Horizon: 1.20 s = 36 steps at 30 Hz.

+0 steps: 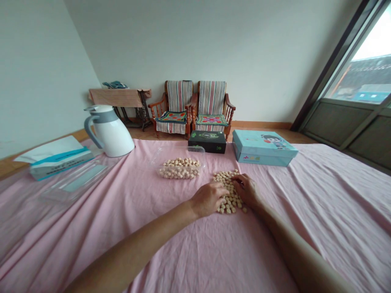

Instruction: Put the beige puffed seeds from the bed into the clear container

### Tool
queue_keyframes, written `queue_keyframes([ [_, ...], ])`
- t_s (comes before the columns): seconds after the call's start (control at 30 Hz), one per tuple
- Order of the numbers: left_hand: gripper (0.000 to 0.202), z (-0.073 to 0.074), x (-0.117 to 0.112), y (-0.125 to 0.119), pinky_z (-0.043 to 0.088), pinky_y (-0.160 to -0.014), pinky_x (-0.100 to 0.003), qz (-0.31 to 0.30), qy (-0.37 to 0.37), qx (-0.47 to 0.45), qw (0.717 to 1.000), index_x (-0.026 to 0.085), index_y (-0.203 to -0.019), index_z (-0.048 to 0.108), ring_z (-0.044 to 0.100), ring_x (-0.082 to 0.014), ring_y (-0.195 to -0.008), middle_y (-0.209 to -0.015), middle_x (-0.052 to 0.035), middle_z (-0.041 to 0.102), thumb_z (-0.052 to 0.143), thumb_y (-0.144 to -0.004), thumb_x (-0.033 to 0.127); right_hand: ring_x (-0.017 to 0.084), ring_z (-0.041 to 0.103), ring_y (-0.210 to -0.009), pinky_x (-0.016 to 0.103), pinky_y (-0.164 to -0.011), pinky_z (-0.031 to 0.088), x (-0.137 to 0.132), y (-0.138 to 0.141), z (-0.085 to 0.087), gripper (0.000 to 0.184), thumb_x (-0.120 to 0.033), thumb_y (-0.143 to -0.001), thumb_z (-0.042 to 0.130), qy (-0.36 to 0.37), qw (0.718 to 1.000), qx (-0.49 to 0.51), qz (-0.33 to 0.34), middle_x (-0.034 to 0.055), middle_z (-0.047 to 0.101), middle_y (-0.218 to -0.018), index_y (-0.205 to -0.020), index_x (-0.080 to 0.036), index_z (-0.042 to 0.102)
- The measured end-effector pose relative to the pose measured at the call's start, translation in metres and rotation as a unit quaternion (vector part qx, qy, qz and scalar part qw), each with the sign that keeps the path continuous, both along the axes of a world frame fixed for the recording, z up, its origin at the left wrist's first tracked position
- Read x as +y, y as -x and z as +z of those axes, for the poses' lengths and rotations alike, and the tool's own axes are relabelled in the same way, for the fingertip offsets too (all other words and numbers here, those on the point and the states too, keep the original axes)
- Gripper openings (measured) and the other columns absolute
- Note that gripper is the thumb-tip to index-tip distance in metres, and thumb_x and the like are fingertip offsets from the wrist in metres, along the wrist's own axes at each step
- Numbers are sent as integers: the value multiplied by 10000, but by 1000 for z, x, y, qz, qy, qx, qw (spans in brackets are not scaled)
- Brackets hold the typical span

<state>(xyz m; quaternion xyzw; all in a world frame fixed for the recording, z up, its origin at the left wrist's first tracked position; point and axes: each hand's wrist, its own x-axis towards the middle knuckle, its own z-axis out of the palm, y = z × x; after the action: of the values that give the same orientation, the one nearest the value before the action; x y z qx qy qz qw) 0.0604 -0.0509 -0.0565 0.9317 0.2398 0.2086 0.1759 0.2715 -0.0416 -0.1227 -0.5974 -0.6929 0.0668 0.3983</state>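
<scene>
A loose pile of small pale round seeds (227, 191) lies on the pink tablecloth (152, 228). My left hand (208, 198) rests on the pile's left side, fingers curled over the seeds. My right hand (247, 189) cups the pile's right side, fingers bent inward on the seeds. Whether either hand holds any seeds is hidden. A clear plastic container (180, 165) partly filled with the same seeds stands a little to the left behind the pile.
A white jug (108, 130) and a tissue box (58, 159) stand at the left. A clear flat lid (77, 179) lies near them. A black box (207, 141) and a light blue box (262, 147) sit behind. Two wooden chairs (192, 108) stand by the wall.
</scene>
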Motion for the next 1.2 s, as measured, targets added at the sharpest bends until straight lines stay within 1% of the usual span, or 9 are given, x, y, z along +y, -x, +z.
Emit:
queue_keyframes([
  [0.2, 154, 5, -2, 9, 456, -795, -273, 33, -20, -36, 999, 170, -912, 642, 577, -161, -874, -892, -50, 620, 518, -832, 125, 194, 608, -794, 311, -723, 480, 0, 0, -1, 231, -230, -781, 465, 1, 1000, 2, 0, 75, 633, -883, -901, -171, 654],
  [0.33, 158, 30, 13, 39, 454, -804, -294, 159, -100, -99, 977, 177, -940, 625, 567, -171, -886, -895, -51, 614, 505, -842, 143, 191, 609, -784, 309, -721, 481, -2, 1, 2, 234, -243, -789, 467, 9, 1000, 3, -3, 79, 630, -884, -906, -165, 654],
  [0.43, 180, 52, 29, 64, 441, -850, -332, 285, -185, -135, 931, 177, -975, 620, 551, -196, -930, -942, -62, 608, 513, -834, 145, 191, 609, -782, 310, -720, 476, -3, 3, 5, 238, -245, -793, 467, 14, 1000, 0, -4, 83, 631, -883, -910, -159, 656],
  [0.5, 232, 62, 34, 72, 415, -904, -357, 324, -221, -158, 906, 172, -1042, 604, 526, -211, -1000, -1017, -73, 595, 526, -825, 146, 190, 607, -776, 310, -712, 474, -4, 3, 6, 243, -241, -793, 463, 15, 1000, -1, -5, 82, 632, -882, -913, -159, 658],
  [0.6, 163, 59, 29, 65, 433, -851, -317, 264, -183, -156, 934, 156, -961, 617, 548, -186, -932, -945, -65, 607, 512, -837, 144, 189, 606, -774, 310, -710, 474, -4, 3, 6, 247, -237, -792, 459, 15, 1000, 0, -5, 78, 634, -883, -912, -162, 661],
  [0.7, 112, 40, 15, 46, 445, -747, -266, 113, -69, -82, 988, 169, -847, 623, 569, -150, -803, -854, -35, 618, 523, -823, 124, 190, 606, -786, 311, -720, 475, -3, 2, 4, 243, -240, -791, 462, 13, 1000, 2, -3, 77, 633, -889, -910, -164, 659],
  [0.8, 102, 18, 3, 29, 442, -737, -255, 25, 8, -14, 1000, 165, -839, 617, 572, -147, -795, -863, -35, 615, 556, -785, 104, 191, 605, -790, 310, -722, 478, -2, 0, 0, 236, -242, -787, 469, 11, 1000, 8, 0, 77, 626, -890, -911, -164, 654],
  [0.97, 92, 0, -6, 22, 432, -744, -246, 41, 31, 13, 999, 162, -810, 579, 556, -152, -835, -885, -38, 575, 544, -766, 89, 191, 602, -787, 308, -722, 480, 0, -1, -3, 229, -239, -782, 475, 10, 1000, 13, -1, 76, 621, -883, -906, -164, 651],
  [1.2, 107, 1, -9, 27, 408, -677, -240, 69, 23, 17, 997, 166, -743, 550, 542, -148, -749, -769, -21, 579, 526, -729, 62, 193, 612, -793, 307, -714, 478, -4, 1, 4, 237, -244, -792, 471, 13, 1000, 4, 1, 75, 633, -895, -924, -168, 652],
])
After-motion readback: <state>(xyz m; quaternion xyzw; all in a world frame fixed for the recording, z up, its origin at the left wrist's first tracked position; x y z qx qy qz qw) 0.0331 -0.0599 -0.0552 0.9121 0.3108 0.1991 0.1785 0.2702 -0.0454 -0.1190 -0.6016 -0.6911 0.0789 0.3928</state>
